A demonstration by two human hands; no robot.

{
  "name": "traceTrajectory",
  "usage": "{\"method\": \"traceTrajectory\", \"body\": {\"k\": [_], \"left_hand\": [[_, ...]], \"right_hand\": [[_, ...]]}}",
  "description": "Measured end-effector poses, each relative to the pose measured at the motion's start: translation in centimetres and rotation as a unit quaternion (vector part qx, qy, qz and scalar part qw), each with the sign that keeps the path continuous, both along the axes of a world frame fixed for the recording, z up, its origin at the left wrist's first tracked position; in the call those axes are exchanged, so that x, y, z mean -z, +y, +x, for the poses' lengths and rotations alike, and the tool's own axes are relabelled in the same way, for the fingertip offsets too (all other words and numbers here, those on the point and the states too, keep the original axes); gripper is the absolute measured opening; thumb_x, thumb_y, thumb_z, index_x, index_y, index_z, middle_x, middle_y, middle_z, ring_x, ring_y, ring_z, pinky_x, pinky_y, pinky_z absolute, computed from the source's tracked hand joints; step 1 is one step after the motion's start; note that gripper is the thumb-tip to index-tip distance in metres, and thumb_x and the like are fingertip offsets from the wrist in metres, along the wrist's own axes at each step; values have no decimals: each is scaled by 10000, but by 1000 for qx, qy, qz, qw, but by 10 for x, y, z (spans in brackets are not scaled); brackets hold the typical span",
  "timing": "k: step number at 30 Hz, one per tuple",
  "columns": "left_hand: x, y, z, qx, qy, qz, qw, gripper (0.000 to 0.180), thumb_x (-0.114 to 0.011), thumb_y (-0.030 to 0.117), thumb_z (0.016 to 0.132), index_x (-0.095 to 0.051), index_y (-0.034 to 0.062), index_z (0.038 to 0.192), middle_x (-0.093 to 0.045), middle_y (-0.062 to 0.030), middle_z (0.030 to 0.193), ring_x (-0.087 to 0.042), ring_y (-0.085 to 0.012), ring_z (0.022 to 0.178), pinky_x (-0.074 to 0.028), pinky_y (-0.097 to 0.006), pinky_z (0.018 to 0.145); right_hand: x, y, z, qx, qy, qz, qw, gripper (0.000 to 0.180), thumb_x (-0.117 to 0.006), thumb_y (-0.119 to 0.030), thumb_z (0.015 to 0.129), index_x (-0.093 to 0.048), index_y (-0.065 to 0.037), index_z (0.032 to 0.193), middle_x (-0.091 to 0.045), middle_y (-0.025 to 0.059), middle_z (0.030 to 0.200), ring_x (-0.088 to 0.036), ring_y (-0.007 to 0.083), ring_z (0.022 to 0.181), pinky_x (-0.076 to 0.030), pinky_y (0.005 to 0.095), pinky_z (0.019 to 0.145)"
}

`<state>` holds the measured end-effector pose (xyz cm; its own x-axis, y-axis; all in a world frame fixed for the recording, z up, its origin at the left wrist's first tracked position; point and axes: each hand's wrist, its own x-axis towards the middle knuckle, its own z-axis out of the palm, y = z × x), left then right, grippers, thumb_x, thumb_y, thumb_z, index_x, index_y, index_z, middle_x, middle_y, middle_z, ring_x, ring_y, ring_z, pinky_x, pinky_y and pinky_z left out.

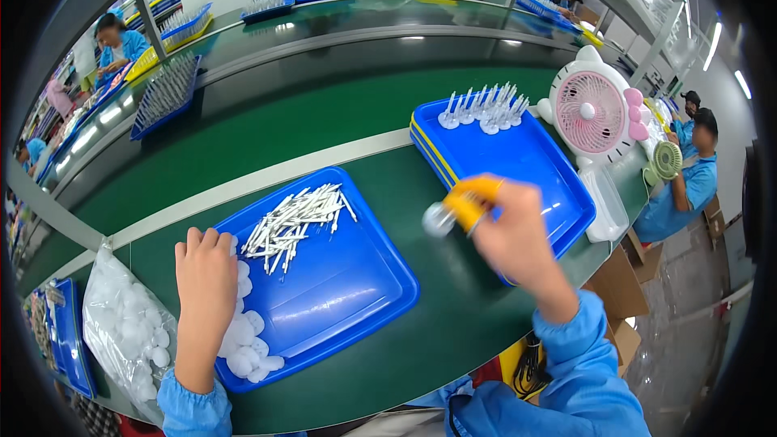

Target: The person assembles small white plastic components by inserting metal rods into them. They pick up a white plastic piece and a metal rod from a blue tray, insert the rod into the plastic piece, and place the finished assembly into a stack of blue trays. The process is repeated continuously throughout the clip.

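Observation:
My left hand (205,271) reaches over the left rim of a blue tray (348,307), fingers bent together beside a pile of white translucent discs (243,344); its fingertips are hidden, so what they hold cannot be made out. Thin white sticks (295,222) lie heaped in the same tray's far part. My right hand (510,226), blurred, with yellow covers on its fingers, pinches a round translucent white piece (439,220) over the table between the trays. Right of it, stacked blue trays (530,162) carry several upright pieces with disc bases and sticks (490,109) at the far end.
A clear bag of white discs (125,324) lies left of the tray. A pink-and-white fan (589,109), a small green fan (665,160) and a clear plastic container (605,202) stand at the right. Beyond the pale divider (348,150) runs a green belt (340,93). Co-workers sit farther off.

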<state>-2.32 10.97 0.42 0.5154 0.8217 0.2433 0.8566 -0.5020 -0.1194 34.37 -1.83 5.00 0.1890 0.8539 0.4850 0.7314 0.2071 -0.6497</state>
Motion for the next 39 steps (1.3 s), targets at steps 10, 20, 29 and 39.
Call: {"method": "traceTrajectory", "body": {"k": [10, 20, 29, 39], "left_hand": [[11, 6, 0, -1, -103, 81, 991, 181, -721, 61, 893, -714, -31, 1049, -673, -143, 978, -611, -328, 964, -460, -439, 854], [-31, -54, -8, 15, -268, 7, 963, 254, -723, -8, 911, -689, -27, 1162, -658, -188, 1082, -679, -433, 903, -543, -481, 765], [-13, -96, -19, 61, -137, -49, 988, 298, -751, -12, 792, -724, 48, 1082, -669, -110, 1145, -622, -313, 1060, -473, -443, 939], [-1, -99, -19, 43, -201, -45, 978, 264, -771, 10, 810, -730, 43, 1068, -671, -105, 1125, -634, -313, 1052, -458, -463, 956]], "right_hand": [[25, 103, 150, 194, -194, -33, 961, 223, -684, -6, 801, -777, 60, 993, -743, 263, 862, -730, 428, 780, -578, 492, 732], [4, 61, 6, 86, -263, -29, 961, 225, -786, -154, 875, -787, -8, 1046, -743, 214, 998, -723, 410, 948, -576, 498, 831], [57, 91, -172, -248, -236, 0, 939, 253, -775, 5, 727, -777, 47, 977, -656, 158, 1080, -597, 326, 1075, -486, 438, 937], [74, 83, -162, -193, -254, -38, 947, 124, -743, -29, 772, -788, 4, 882, -682, 148, 997, -594, 332, 1066, -467, 430, 935]]}}
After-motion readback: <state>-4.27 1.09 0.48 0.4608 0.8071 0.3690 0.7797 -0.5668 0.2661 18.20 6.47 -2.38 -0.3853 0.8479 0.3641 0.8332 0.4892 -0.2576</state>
